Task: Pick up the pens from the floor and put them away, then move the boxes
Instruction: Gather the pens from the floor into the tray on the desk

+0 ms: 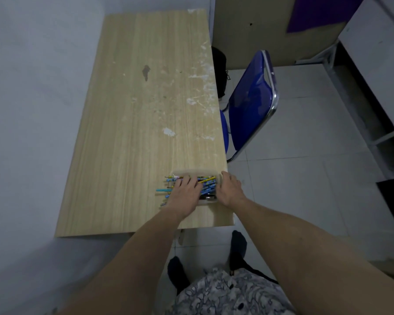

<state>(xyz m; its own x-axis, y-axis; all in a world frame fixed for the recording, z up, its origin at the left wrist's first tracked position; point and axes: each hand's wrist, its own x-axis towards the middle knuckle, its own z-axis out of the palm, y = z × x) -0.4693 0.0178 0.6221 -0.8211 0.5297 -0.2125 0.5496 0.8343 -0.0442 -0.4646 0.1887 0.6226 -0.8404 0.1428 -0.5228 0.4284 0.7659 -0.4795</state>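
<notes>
Single head view, wide-angle, looks steeply down and forward from standing height over near end of wooden table (132, 123); own forearms close, tiled floor (305, 178) right.

The left hand (185, 192) covers the middle of the pens (205, 181), so their number and how they lie beneath the palm cannot be told. The clear box (192, 172) shows only its far rim; its right wall sits behind the right hand (230, 189), its near wall is barely visible (a dark thing lies at the bottom, too small to name). Whether the right fingers curl round the box cannot be told. A black object (219, 69) is half hidden behind the table (134, 110). The blue chair (250, 105) has its seat mostly under the tabletop.
</notes>
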